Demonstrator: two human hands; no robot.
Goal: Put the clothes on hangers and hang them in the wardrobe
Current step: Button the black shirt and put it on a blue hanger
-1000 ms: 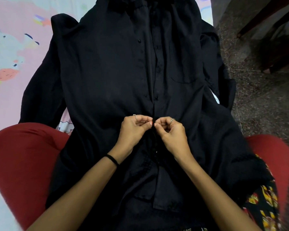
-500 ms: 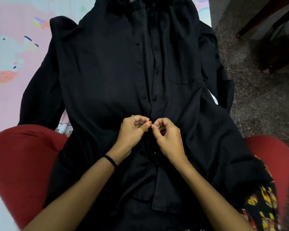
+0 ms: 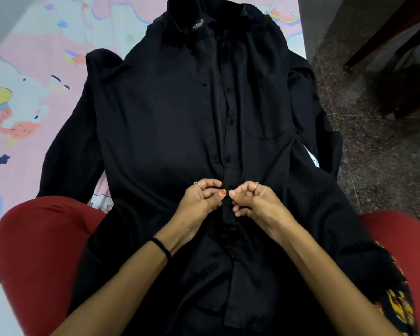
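Pinching the black shirt (image 3: 170, 122) placket from both sides — left hand (image 3: 199, 198), right hand (image 3: 255, 202) — grips closed on fabric.

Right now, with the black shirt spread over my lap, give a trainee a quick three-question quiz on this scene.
1. True or false: the black shirt is fully unbuttoned.
2. What do the left hand and right hand pinch? A) collar B) front placket C) sleeve
3. Fill in: the chest pocket lies toward the person's ____ side.

Key: 1 false; 2 B; 3 right.
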